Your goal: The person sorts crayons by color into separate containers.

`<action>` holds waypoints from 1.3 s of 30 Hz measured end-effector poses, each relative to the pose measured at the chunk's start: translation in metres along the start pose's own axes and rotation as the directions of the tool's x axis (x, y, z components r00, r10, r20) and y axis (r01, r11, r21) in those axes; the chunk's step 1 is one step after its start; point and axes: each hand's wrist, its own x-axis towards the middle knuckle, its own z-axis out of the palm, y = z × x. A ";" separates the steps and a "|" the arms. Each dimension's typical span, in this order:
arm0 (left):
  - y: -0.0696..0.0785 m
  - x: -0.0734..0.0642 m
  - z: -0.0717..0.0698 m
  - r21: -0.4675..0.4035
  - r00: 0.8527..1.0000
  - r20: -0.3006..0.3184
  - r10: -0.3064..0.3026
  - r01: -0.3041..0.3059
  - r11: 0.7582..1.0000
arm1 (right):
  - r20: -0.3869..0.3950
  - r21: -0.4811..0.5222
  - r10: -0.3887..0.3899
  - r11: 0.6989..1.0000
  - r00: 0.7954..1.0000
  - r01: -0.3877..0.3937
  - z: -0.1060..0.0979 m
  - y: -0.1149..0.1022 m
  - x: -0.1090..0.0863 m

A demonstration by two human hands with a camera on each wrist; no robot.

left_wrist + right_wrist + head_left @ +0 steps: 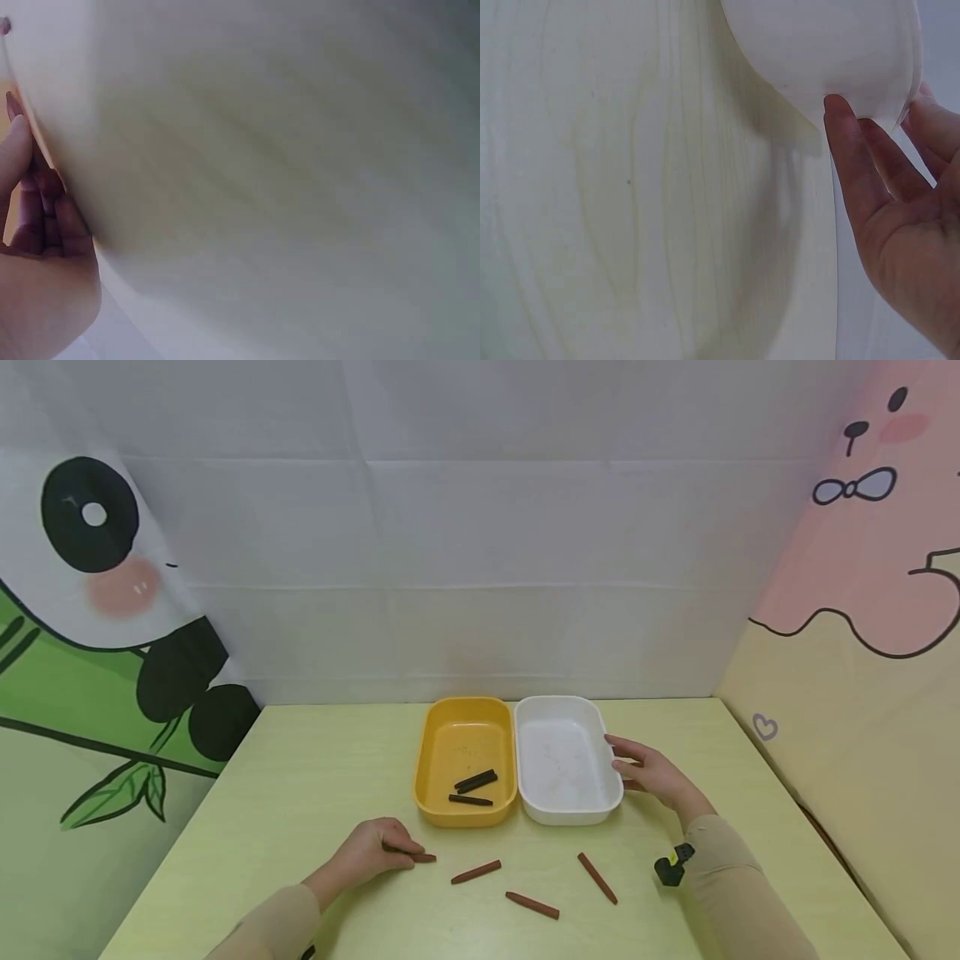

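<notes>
My left hand (pixel 365 858) pinches a brown crayon (pixel 427 858) just above the table, in front of the yellow tray (pixel 431 752). In the left wrist view the crayon's tip (pixel 13 103) sticks out past the thumb. With fairly straight fingers, my right hand (pixel 654 772) touches the right side of the white tray (pixel 567 760). The right wrist view shows its fingertips against the tray's outer wall (pixel 817 52). Several black crayons (pixel 472 799) lie in the yellow tray. Three loose brown crayons lie on the table: one at left (pixel 476 872), one in the middle (pixel 532 905), one at right (pixel 597 878).
The two trays stand side by side near the back of the pale wooden table (pixel 337 760). Behind them hangs a white cloth (pixel 480 552). Cartoon-printed panels flank the table, a green and white one (pixel 97 693) at left and a pink and yellow one (pixel 862 710) at right.
</notes>
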 end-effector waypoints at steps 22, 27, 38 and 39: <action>0.055 0.010 0.020 -0.088 0.997 -0.082 -0.004 -0.003 0.996 | 0.004 0.013 0.013 1.000 1.000 -0.013 0.001 -0.003 -0.003; 0.070 0.014 0.029 -0.093 0.993 -0.115 -0.004 -0.007 0.996 | 0.006 0.027 0.006 1.000 1.000 -0.006 0.001 -0.004 -0.003; 0.107 0.022 0.046 -0.086 0.981 -0.190 0.022 -0.039 0.996 | 0.012 0.029 -0.010 1.000 1.000 0.010 0.000 -0.005 -0.003; 0.110 0.024 0.047 -0.092 0.980 -0.195 0.032 -0.050 0.994 | 0.013 0.028 -0.014 1.000 1.000 0.014 0.000 -0.005 -0.002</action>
